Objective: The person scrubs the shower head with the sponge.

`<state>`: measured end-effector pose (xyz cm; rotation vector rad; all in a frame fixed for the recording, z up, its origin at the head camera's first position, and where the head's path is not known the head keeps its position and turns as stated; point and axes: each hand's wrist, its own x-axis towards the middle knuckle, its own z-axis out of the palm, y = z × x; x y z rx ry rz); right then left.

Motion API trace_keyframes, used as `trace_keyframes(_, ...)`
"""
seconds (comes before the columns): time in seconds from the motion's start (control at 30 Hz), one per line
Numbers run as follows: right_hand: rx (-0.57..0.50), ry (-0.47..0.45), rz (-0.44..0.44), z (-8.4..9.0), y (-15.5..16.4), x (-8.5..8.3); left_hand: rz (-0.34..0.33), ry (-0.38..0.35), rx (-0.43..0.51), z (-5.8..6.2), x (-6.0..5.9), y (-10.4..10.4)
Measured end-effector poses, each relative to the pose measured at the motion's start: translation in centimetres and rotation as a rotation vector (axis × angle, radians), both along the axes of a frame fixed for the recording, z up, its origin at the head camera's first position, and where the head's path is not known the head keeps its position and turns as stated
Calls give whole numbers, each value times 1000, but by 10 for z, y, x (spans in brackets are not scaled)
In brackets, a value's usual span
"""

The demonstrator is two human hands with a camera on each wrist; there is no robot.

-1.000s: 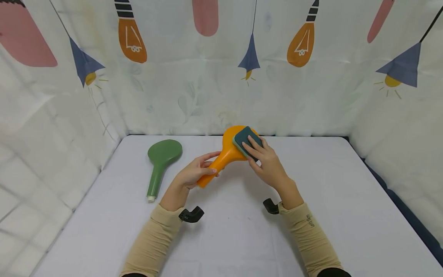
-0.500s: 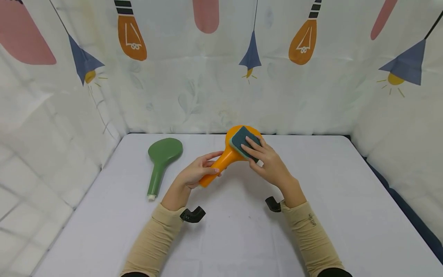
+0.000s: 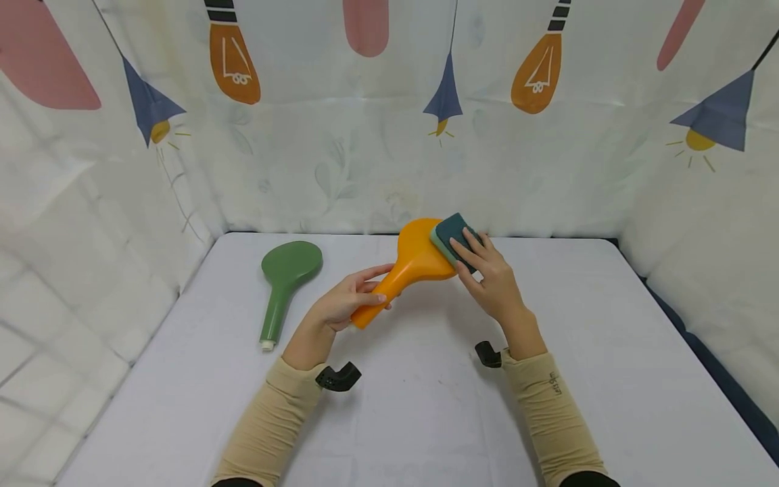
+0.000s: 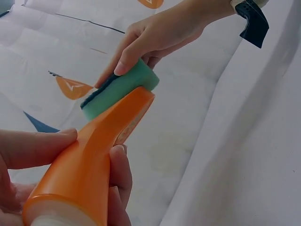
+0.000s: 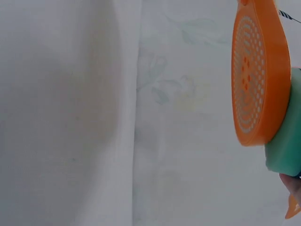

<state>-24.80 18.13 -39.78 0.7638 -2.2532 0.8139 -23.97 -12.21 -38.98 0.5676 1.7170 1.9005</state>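
An orange shower head [image 3: 420, 253] is held by its handle in my left hand [image 3: 347, 301], thumb on top and fingers beneath. Its perforated spray face [image 5: 247, 75] shows in the right wrist view, turned down toward the table. My right hand [image 3: 493, 281] grips a sponge [image 4: 120, 89], light green with a dark scouring layer. The sponge's green side lies against the smooth back of the shower head, at its right edge. On the table to the left lies a green shower head [image 3: 289, 270] with a white end on its handle, untouched by either hand.
A white cloth covers the table [image 3: 402, 419]. Behind it hangs a pale curtain [image 3: 377, 155] printed with lamps and bulbs, close past the shower head. Similar pale sheeting [image 3: 700, 223] stands along the right side.
The sponge in my right hand has slid right across the back of the orange shower head, from its middle to its right edge. My left hand keeps its hold.
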Motion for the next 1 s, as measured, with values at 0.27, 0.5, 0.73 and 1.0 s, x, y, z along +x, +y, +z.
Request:
trace_keyframes(0.27, 99, 110, 132, -2, -29, 6, 26, -18, -43, -2, 0, 2)
trace_keyframes(0.5, 122, 144, 178, -1, -38, 10, 26, 9, -72, -3, 0, 5)
trace_keyframes(0.73, 12, 114, 103, -1, -18, 3, 23, 21, -60, 2, 3, 5)
trace_keyframes(1.0, -126, 52, -32, -1, 3, -1, 30, 13, -10, 6, 5, -1)
